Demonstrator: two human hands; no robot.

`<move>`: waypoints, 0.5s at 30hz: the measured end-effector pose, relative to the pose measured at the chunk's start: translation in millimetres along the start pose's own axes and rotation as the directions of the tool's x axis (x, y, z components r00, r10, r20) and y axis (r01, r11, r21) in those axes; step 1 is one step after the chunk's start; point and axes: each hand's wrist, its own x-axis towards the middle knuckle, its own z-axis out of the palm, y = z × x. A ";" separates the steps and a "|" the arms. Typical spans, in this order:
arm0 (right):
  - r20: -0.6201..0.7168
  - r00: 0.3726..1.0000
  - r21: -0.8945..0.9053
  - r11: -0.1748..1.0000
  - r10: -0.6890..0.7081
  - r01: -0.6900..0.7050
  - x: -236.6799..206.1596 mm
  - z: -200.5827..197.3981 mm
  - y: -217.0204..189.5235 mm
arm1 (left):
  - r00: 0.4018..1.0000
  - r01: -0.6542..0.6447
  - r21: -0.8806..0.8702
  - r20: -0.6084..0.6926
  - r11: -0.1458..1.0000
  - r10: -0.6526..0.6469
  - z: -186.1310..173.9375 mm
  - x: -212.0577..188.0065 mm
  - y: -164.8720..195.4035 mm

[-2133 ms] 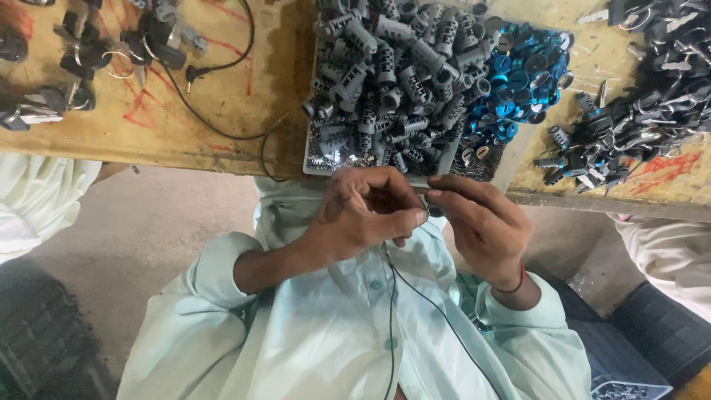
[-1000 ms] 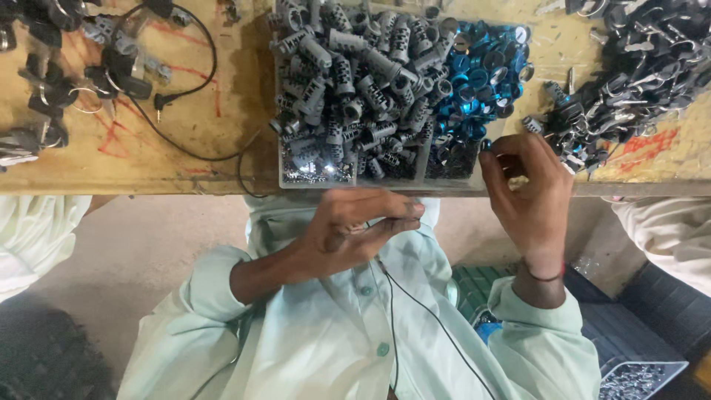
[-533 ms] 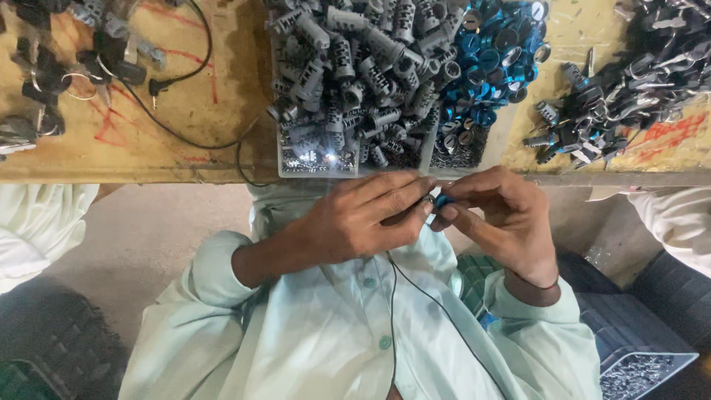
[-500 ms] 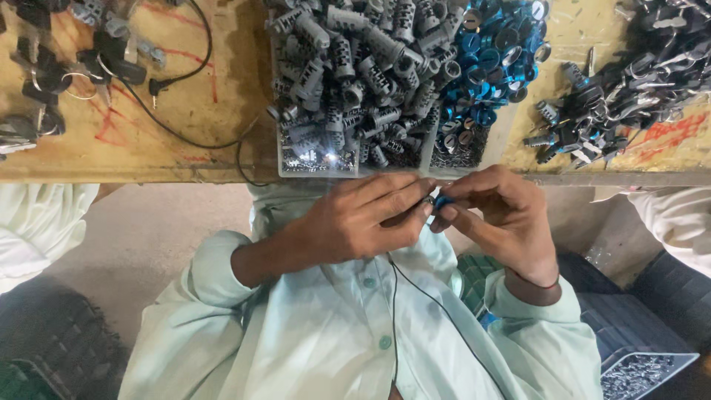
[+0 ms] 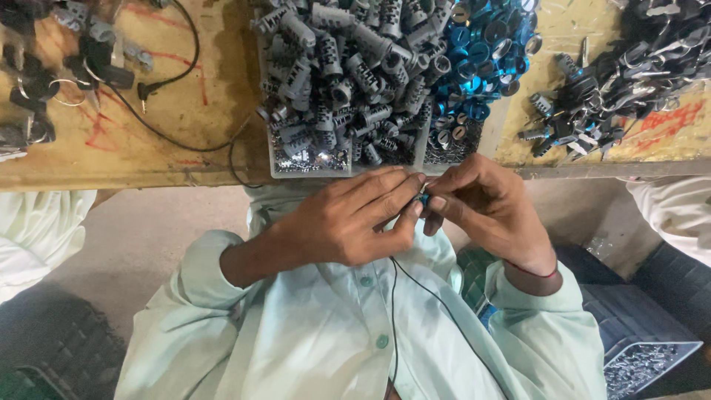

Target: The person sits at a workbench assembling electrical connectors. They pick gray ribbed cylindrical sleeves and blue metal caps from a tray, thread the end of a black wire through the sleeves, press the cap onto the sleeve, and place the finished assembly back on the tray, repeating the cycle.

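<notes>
Just below the clear tray [image 5: 275, 167] heaped with grey cylinders [image 5: 337, 70], the left hand [image 5: 348, 222] and right hand [image 5: 485, 207] meet, fingertips pinched tight on a small blue part [image 5: 424, 200]. It looks mid-assembly. A pile of finished keyed pieces [image 5: 592, 111] lies right of the tray; many loose parts remain.

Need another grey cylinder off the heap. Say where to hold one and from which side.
Take a top one in the grey cylinders by its round sides, across its width, coming down from above. The pieces lie sideways, loosely heaped in the tray, so ends are mostly blocked.
</notes>
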 end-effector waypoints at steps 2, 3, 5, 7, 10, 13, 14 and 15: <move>0.046 0.998 -0.034 0.998 0.049 -0.048 2.6 -3.3 3.9 | 1.000 -0.029 -0.009 0.010 1.000 0.029 -6.2 8.8 -3.3; 0.079 0.993 -0.037 0.996 0.083 -0.080 5.8 -1.6 4.2 | 1.000 -0.004 -0.044 -0.021 0.999 0.003 -8.3 13.7 -3.2; 0.122 0.991 0.080 0.994 0.061 -0.071 14.1 11.4 0.2 | 0.997 0.033 -0.123 -0.071 0.992 -0.042 -7.8 23.2 2.5; 0.160 0.986 0.311 0.950 -0.052 0.000 24.8 32.1 -6.9 | 0.840 0.444 -0.522 -0.039 0.728 -0.541 0.9 29.5 20.7; 0.029 1.000 0.562 0.827 -0.012 -0.006 31.7 52.0 -18.4 | 0.746 0.536 -0.594 0.001 0.600 -0.666 12.4 20.8 32.0; 0.036 0.997 -0.151 0.986 0.075 -0.069 10.3 11.9 -35.8 | 0.844 0.433 -0.494 -0.072 0.754 -0.532 18.2 4.6 28.9; -0.171 0.957 -0.646 0.760 -0.236 0.072 2.2 -9.1 -37.9 | 0.872 0.387 -0.460 -0.098 0.799 -0.480 19.0 0.8 25.9; -0.156 0.803 -0.957 0.291 -0.576 0.022 -2.6 -30.6 -37.1 | 0.873 0.387 -0.466 -0.093 0.796 -0.479 19.4 -1.4 22.0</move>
